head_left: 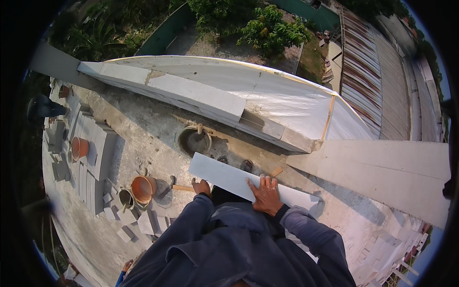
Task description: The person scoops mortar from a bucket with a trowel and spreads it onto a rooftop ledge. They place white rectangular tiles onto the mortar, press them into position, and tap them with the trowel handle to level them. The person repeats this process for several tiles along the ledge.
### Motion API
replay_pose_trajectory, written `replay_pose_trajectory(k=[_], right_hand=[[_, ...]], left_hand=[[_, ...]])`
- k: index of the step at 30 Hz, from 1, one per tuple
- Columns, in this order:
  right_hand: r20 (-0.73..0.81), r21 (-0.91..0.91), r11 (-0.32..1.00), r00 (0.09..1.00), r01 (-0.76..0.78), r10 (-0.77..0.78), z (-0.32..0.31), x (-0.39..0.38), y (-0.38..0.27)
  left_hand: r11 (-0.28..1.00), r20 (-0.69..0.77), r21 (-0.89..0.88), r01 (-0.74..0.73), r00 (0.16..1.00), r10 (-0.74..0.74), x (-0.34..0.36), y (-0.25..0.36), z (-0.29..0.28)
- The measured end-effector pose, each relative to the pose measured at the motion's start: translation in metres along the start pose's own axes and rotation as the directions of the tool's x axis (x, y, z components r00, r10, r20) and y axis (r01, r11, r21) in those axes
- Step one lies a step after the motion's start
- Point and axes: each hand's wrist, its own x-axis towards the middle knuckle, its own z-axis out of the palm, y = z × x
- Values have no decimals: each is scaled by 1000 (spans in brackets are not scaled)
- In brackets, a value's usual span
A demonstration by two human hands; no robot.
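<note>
the right hand in my remote feed lies spread and fairly open over the long, pale grey, rectangular block, perhaps to steady it, in front of the dark blue jacket. the left hand is curled at its near edge, likely supporting that end; i cannot tell how firmly. a round, dark grey tub sits just beyond, presumably for easy reach. i count one block at the hands, one tub, two orange buckets and one wooden-handled tool.
</note>
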Motion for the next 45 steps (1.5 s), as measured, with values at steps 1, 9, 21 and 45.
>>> replay_pose_trajectory(k=[1,9,21,45], right_hand=[[-3,-28,1000,1000,11,-11,-4,2,2],[72,-119,991,996,65,-57,-57,5,15],[-54,-89,995,997,44,-49,-167,-13,97],[-160,-131,988,985,-82,60,-146,88,330]], left_hand=[[996,-88,3,-92,992,92,-1,20,-13],[-52,916,215,-975,183,356,-52,178,-57],[-271,956,-7,-963,-86,281,-94,340,25],[-475,967,73,-877,-54,249,-70,459,237]])
